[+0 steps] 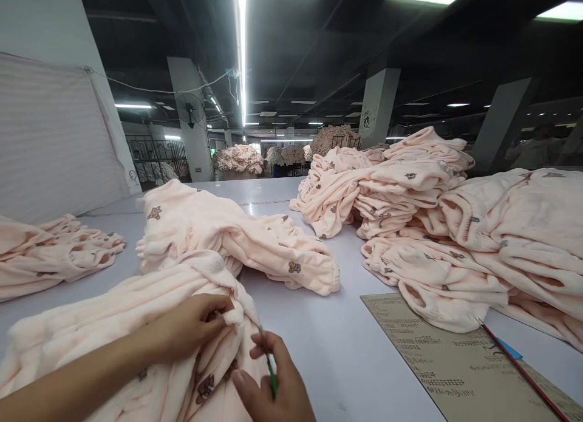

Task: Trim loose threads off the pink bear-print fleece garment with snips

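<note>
My left hand [191, 325] is closed in a pinch on a fold of the peach fleece garment [136, 337] that lies across the near edge of the white table [328, 349], fingers curled over a raised bit of its edge; my right hand [273, 385] is closed around a small green-handled tool [272, 376], thumb and fingers gripping it, its tip just beside that pinched fold; whether the tip touches the fabric I cannot tell; so I judge this piece is in hand and not yet finished. A flat folded lot [50, 255] rests at my left, well apart, which looks like work done; a loose garment [237, 240] lies just beyond mine; the big heap [446, 228] at my right suggests much is left; a printed cardboard sheet [455, 361] lies beside it.
</note>
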### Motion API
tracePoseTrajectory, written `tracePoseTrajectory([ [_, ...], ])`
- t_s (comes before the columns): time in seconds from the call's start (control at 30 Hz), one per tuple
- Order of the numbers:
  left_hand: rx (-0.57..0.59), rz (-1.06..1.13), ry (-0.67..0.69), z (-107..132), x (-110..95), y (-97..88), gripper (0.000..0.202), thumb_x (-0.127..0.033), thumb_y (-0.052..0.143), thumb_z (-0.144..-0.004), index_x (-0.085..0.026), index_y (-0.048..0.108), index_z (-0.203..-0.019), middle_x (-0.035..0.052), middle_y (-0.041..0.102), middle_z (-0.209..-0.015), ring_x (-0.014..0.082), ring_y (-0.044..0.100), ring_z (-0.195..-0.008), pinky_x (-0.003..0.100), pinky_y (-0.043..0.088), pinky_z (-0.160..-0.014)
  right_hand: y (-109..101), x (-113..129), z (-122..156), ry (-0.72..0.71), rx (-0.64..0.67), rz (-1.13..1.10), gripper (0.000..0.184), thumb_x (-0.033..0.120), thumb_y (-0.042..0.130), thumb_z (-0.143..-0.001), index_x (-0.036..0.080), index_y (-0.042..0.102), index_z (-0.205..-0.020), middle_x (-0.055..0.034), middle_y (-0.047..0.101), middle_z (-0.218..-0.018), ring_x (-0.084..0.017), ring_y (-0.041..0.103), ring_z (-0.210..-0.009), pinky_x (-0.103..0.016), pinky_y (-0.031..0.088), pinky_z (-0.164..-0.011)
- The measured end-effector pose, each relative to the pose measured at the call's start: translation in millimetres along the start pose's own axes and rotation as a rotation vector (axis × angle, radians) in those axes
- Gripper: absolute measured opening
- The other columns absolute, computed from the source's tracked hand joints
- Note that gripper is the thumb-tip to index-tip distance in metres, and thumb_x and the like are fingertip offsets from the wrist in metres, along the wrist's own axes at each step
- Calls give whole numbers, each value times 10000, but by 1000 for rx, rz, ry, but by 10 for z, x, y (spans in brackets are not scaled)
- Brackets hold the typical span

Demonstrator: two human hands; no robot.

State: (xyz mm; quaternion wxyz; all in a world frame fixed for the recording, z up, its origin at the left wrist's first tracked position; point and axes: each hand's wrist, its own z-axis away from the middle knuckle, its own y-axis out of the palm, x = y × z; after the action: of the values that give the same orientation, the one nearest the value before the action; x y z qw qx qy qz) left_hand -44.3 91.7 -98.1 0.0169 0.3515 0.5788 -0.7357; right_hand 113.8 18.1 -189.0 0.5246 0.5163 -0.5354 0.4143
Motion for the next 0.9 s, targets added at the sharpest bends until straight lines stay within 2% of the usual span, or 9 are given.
tracePoseTrajectory([
  [0.07, -10, 136, 11, 13, 53, 27, 189, -282, 415, -836, -166, 547, -767, 1, 571, -765, 167, 522, -732, 245, 403, -654, 170, -52, -140, -95, -2, 73, 377, 313, 669, -612, 197, 577, -958, -39, 607, -907, -211, 570, -822, -299, 444, -741],
  [0.13, -7, 269, 32, 16, 121, 35, 201, -307, 430, -846, -159, 564, -827, 19, 599, -842, 177, 543, -810, 258, 419, -741, 287, -113, -268, -129, 26, 27, 266, 320, 636, -670, 196, 594, -902, -39, 613, -887, -218, 566, -874, -307, 433, -790],
  [0.23, -2, 441, 38, 0, 220, 0, 260, -368, 449, -853, -149, 559, -939, 46, 603, -969, 189, 536, -945, 269, 396, -859, 358, -238, -420, -35, 140, -236, 310, 445, 630, -704, 188, 598, -874, -6, 597, -730, -168, 570, -709, -251, 457, -637],
  [0.33, 90, 556, 9, -30, 256, -57, 312, -440, 523, -815, -131, 568, -811, 3, 554, -754, 140, 502, -716, 212, 391, -657, 361, -357, -512, 86, 234, -368, 459, 605, 604, -683, 178, 549, -845, 99, 392, -452, -71, 343, -364, -180, 320, -369],
  [0.4, 182, 618, 1, -48, 244, -81, 342, -449, 582, -779, -119, 559, -694, -30, 473, -622, 99, 408, -586, 185, 322, -547, 354, -401, -541, 151, 271, -381, 491, 662, 558, -689, 186, 505, -797, 151, 231, -385, -41, 141, -301, -168, 196, -300],
  [0.47, 239, 680, 0, -56, 227, -88, 364, -452, 594, -770, -109, 573, -651, -25, 483, -599, 95, 397, -572, 186, 333, -560, 336, -408, -550, 192, 292, -372, 483, 665, 551, -695, 191, 482, -761, 166, 176, -367, -36, 81, -303, -168, 159, -290],
  [0.63, 232, 793, -25, -41, 228, -70, 369, -461, 551, -799, -119, 665, -722, 0, 587, -643, 109, 449, -601, 200, 388, -634, 218, -311, -482, 110, 179, -253, 433, 560, 683, -653, 168, 540, -768, 58, 474, -558, -85, 418, -496, -177, 363, -467],
  [0.73, 226, 820, -41, -32, 249, -59, 363, -455, 554, -800, -117, 667, -730, 2, 593, -652, 106, 451, -600, 203, 391, -638, 162, -253, -374, -10, 73, -61, 400, 581, 531, -780, 183, 565, -811, 25, 505, -649, -125, 476, -615, -198, 385, -554],
  [0.9, 181, 775, -104, -35, 258, -31, 411, -496, 563, -780, -100, 572, -670, 2, 535, -642, 97, 401, -583, 198, 352, -571, 183, -253, -229, -235, 66, 447, 466, 620, 344, -834, 221, 571, -753, 18, 559, -551, -162, 536, -501, -230, 358, -491],
])
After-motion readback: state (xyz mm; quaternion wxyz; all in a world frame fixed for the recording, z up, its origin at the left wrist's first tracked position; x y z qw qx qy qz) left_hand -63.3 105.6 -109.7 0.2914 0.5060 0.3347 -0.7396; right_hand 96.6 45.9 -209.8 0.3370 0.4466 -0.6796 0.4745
